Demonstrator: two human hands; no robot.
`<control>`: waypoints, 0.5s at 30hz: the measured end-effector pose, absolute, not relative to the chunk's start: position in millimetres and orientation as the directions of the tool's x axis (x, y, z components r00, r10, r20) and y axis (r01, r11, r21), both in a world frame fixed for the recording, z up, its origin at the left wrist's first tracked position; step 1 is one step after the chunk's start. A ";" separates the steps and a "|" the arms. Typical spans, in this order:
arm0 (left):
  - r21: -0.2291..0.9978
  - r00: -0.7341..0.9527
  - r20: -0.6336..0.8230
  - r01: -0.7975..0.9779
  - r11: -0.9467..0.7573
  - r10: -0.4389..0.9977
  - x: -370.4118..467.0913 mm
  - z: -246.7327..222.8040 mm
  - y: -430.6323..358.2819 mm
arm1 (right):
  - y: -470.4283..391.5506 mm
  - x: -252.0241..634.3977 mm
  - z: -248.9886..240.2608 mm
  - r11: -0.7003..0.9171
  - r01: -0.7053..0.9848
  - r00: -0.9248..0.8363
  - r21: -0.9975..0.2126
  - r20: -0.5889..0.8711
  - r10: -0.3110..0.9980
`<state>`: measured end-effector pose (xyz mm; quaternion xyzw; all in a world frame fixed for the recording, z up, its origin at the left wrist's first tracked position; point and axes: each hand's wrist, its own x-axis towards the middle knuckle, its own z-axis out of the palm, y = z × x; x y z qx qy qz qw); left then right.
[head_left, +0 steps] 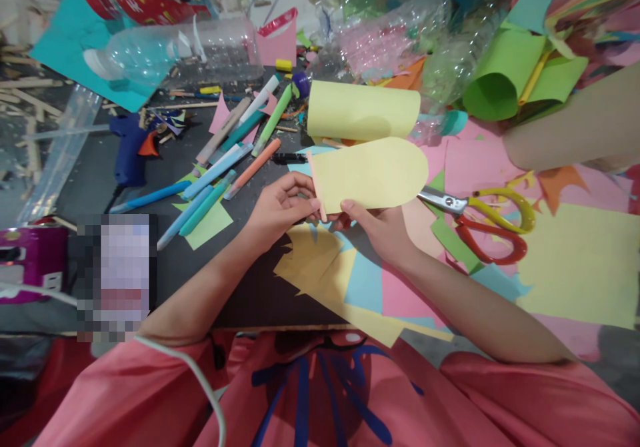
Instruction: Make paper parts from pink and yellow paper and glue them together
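Observation:
Both my hands hold a pale yellow paper piece [375, 172] with a rounded right end, above the table. Along its straight left edge runs a thin pinkish strip [317, 190], perhaps a craft stick. My left hand [285, 207] pinches the lower end of that strip, thumb on top. My right hand [377, 227] grips the paper's lower edge between thumb and fingers, which are partly hidden beneath. Just behind lies a rolled yellow paper tube [363, 111]. Scissors [480, 217] with yellow and red handles rest right of the paper, their tips hidden behind it.
Several markers [217, 170] lie left of my hands, near a blue glue gun [131, 147]. A phone [125, 260] sits at the left front. Clear plastic bottles [180, 50] line the back. Paper scraps [370, 280] cover the right side, where another person's forearm [575, 123] reaches in.

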<state>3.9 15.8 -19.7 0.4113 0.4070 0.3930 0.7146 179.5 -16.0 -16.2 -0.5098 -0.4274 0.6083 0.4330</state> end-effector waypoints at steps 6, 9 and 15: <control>0.905 0.363 -0.256 -0.235 0.354 0.896 3.2 -21.0 15.5 | -16.6 180.2 -16.8 -0.258 -0.087 -0.117 -0.962 -0.247 0.962; 0.905 0.368 -0.261 -0.229 0.359 0.893 3.3 -20.8 15.6 | -16.6 180.0 -16.4 -0.252 -0.092 -0.120 -0.963 -0.240 0.963; 0.920 0.375 -0.236 -0.211 0.331 0.896 3.1 -21.3 15.7 | -16.2 180.0 -16.7 -0.240 -0.092 -0.128 -0.966 -0.228 0.965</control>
